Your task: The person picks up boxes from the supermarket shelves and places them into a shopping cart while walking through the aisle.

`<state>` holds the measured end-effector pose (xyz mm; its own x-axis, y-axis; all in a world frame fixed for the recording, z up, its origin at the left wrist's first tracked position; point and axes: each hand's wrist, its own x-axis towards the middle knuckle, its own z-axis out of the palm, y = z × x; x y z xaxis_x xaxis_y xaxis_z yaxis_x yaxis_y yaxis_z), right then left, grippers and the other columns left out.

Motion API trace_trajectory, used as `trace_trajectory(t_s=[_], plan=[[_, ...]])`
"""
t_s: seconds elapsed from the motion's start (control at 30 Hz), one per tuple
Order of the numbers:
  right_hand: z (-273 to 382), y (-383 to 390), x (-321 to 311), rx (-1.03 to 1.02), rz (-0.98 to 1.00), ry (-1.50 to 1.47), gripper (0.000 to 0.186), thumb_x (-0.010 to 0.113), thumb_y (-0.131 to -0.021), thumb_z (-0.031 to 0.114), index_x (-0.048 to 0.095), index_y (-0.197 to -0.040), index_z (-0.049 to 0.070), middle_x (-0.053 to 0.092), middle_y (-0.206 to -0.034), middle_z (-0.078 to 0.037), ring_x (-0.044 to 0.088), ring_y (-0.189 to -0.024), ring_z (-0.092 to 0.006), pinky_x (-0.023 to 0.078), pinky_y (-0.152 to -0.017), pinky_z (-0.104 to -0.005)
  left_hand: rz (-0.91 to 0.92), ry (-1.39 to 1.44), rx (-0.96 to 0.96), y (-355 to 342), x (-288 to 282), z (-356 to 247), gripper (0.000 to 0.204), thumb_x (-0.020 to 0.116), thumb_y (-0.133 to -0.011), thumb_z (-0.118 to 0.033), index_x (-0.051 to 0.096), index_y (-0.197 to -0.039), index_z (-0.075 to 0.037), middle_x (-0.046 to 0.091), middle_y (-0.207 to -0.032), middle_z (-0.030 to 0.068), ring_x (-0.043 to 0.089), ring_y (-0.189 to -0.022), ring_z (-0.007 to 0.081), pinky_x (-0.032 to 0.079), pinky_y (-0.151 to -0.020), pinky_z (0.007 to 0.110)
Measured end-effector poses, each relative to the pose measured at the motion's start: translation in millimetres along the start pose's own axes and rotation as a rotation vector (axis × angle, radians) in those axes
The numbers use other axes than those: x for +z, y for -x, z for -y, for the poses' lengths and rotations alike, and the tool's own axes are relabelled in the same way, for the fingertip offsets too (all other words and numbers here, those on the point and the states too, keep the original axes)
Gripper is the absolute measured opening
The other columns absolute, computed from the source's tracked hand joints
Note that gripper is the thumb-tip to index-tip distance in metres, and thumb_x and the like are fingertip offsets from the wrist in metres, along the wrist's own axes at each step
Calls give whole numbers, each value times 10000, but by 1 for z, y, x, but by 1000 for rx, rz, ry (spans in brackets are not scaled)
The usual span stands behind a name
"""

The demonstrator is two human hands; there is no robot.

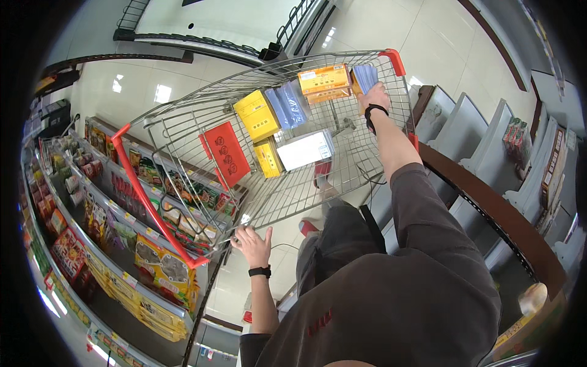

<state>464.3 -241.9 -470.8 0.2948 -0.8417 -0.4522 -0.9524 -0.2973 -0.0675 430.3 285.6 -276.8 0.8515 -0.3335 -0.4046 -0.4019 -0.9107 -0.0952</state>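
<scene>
A wire shopping cart (pixel 278 211) with red corner pieces stands before me. My right hand (pixel 375 98) reaches over its side, fingers closed on a stack of blue packets (pixel 365 77) at the far right. Beside that stack are orange boxes (pixel 323 79). Further left inside the cart are a blue plastic-wrapped pack (pixel 286 105), a yellow box (pixel 257 115), a smaller yellow box (pixel 268 157) and a white box (pixel 304 150). My left hand (pixel 252 246) rests its fingers at the cart's near rim, by the handle end, thumb apart. Both wrists wear black bands.
The cart's red handle (pixel 150 205) points left, next to shelves of packaged food (pixel 162 263). A red panel (pixel 225 155) hangs inside the cart. Pale shelving (pixel 468 131) with a brown edge stands at right, and a white display unit (pixel 214 24) beyond the cart.
</scene>
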Motion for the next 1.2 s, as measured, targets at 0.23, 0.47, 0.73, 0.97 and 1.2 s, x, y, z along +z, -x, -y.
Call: trace_trajectory(t_s=[0.23,0.47,0.73,0.97,1.2], plan=[[7,-18,22,-78,-36,30,788,797,-684,428,396,-1228,24,579,-1180,-164,594,-1086,-332,524,-867,-440,-18,9,-20,3,1,-4,562,637,-818,-553,538,-1025,-41,488,-1196,139,411,-1219,309,199,-1047,626],[6,-32,37,-56,-11,35,915,812,-699,418,315,-1383,69,475,-1340,-131,503,-1203,-350,480,-922,-525,-19,12,-37,3,-3,-7,606,618,-812,-595,550,-1021,-30,496,-1187,135,442,-1174,310,207,-1046,604],[10,27,-13,-162,-28,-16,890,770,-749,349,274,-1445,99,433,-1354,-183,483,-1216,-382,450,-971,-516,-105,55,17,10,-1,-1,572,644,-803,-557,529,-1033,-46,502,-1147,147,441,-1156,317,227,-1041,599],[-17,87,-49,-411,-161,-312,752,668,-763,244,345,-1412,42,577,-1163,-279,558,-1138,-394,455,-963,-449,-141,55,116,16,3,12,595,716,-765,-428,518,-1167,-37,507,-1187,182,371,-1284,364,216,-1073,622],[-75,270,-96,-321,-364,-789,636,633,-822,188,378,-1390,64,646,-1030,-168,661,-892,-262,509,-817,-396,-179,155,367,23,7,37,791,706,-768,-346,380,-1405,-10,400,-1399,254,256,-1388,407,134,-1139,578]])
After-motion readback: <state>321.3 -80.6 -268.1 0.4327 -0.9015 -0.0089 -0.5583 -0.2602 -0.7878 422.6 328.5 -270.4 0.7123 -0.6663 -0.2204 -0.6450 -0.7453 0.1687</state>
